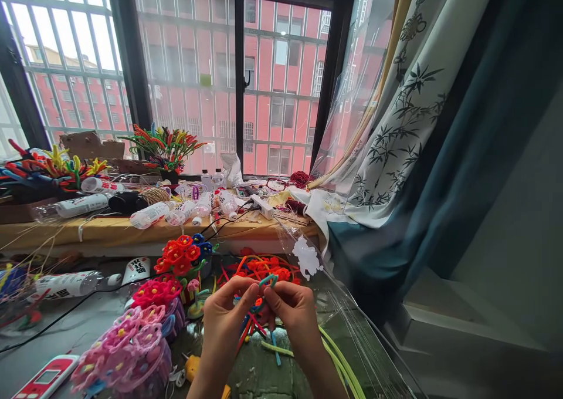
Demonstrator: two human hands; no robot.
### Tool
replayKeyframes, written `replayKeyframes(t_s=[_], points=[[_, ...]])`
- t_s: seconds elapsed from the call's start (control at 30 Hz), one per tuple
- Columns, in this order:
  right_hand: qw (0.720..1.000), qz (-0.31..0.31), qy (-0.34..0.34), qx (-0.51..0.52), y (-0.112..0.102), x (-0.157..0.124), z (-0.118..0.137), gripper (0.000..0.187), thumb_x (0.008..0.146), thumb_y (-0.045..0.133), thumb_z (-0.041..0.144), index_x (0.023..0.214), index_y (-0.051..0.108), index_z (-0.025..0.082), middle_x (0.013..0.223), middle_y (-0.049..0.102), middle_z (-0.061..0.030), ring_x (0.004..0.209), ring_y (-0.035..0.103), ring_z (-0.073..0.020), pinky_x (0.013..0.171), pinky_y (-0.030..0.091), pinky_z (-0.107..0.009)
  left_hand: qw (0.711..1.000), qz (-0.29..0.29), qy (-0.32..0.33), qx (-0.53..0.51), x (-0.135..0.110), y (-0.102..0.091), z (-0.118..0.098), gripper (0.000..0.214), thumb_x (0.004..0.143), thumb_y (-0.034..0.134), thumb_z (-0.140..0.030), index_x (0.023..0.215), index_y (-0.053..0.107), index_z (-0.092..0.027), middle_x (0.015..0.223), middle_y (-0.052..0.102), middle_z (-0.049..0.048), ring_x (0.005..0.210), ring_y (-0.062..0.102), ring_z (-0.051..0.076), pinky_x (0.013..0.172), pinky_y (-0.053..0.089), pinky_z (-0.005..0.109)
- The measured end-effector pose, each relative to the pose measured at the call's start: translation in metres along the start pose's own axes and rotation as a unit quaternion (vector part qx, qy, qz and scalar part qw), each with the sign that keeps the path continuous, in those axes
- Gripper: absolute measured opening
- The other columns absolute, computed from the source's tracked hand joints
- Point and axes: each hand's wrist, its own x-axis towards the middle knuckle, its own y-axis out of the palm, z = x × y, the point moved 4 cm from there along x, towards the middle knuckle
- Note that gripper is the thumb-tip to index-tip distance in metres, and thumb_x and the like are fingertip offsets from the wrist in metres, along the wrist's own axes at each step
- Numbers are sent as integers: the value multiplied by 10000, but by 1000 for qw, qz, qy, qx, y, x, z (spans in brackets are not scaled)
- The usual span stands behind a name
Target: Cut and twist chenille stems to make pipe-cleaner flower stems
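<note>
A teal pipe cleaner [269, 279], bent into a small loop, is pinched between the fingertips of both hands. My left hand [229, 314] grips its left end with thumb and forefinger. On the other end, my right hand [292, 311] has its thumb and fingers closed. Below and behind the hands lie red and orange pipe cleaners [264, 267] in a tangled pile. A blue pipe cleaner piece [276, 349] hangs or lies under the right hand. Long yellow-green pipe cleaners [341, 361] run beside my right wrist. What the lower fingers do is partly hidden.
Pink pipe-cleaner flowers [127, 340] and red ones [179, 253] stand at the left. A red-and-white device [47, 376] lies at the front left. Plastic bottles [152, 214] crowd the window ledge, with a colourful bunch [165, 144] behind. Clear film [352, 323] edges the table's right; curtains [391, 146] hang beyond.
</note>
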Motion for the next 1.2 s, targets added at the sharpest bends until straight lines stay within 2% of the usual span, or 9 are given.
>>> replayKeyframes(t_s=[0.17, 0.3, 0.43, 0.6, 0.73, 0.87, 0.93, 1.1, 1.2], points=[[1000, 12, -2, -3, -1, 3, -7, 301, 754, 727, 436, 691, 730, 142, 463, 597, 3, 386, 510, -98, 388, 425, -187, 999, -10, 21, 26, -5, 7, -6, 168, 697, 756, -347, 669, 712, -188, 640, 629, -4, 612, 532, 135, 584, 440, 211], [1000, 1, -16, -4, -2, 6, -11, 337, 762, 714, 450, 611, 695, 149, 456, 586, 11, 386, 489, -93, 398, 411, -190, 996, -20, 62, 69, -5, 8, -6, 129, 715, 748, -322, 694, 727, -197, 670, 636, 2, 658, 539, 145, 643, 442, 220], [1000, -9, -21, -9, 0, 10, -14, 377, 739, 725, 472, 563, 668, 143, 451, 579, 6, 386, 487, -97, 384, 381, -193, 992, -6, 101, 72, -1, 6, 0, 140, 744, 725, -331, 710, 727, -195, 696, 638, 10, 658, 566, 152, 619, 456, 228], [1000, 0, 1, -25, 0, 16, -22, 396, 722, 729, 487, 556, 675, 132, 453, 576, 0, 368, 462, -81, 374, 361, -188, 978, -6, 164, 130, 2, -3, 13, 146, 789, 687, -322, 742, 729, -191, 730, 629, 11, 661, 581, 145, 623, 473, 234], [999, -17, -8, -31, -4, 18, -25, 410, 728, 718, 473, 507, 646, 135, 436, 558, 1, 375, 466, -81, 379, 350, -184, 955, 24, 223, 192, 3, -4, 18, 132, 835, 643, -282, 786, 726, -192, 779, 633, 20, 705, 609, 148, 643, 490, 238], [997, -65, -6, -31, -7, 17, -27, 404, 709, 716, 465, 486, 619, 142, 403, 523, 16, 355, 428, -78, 363, 326, -191, 907, 55, 305, 285, 2, -3, 10, 116, 870, 604, -236, 851, 708, -188, 811, 656, 24, 749, 635, 148, 685, 499, 249], [995, -93, 0, -26, -9, 16, -30, 407, 688, 723, 458, 459, 593, 147, 378, 490, 29, 348, 395, -73, 353, 307, -192, 865, 67, 347, 357, -1, -1, 3, 135, 891, 572, -227, 913, 701, -193, 832, 683, 27, 752, 649, 154, 691, 496, 266], [988, -151, 32, 22, -14, 16, -41, 363, 595, 782, 419, 455, 586, 149, 376, 413, 70, 348, 310, -51, 335, 268, -188, 733, 74, 422, 529, -13, 7, -7, 226, 925, 472, -200, 1054, 655, -180, 893, 729, 44, 717, 678, 197, 641, 493, 317], [983, -163, 59, 61, -16, 17, -44, 355, 540, 813, 411, 464, 591, 145, 387, 426, 69, 349, 320, -50, 338, 277, -189, 687, 82, 444, 570, -16, 12, -7, 275, 926, 407, -151, 1089, 628, -135, 904, 728, 63, 699, 683, 203, 608, 500, 319]])
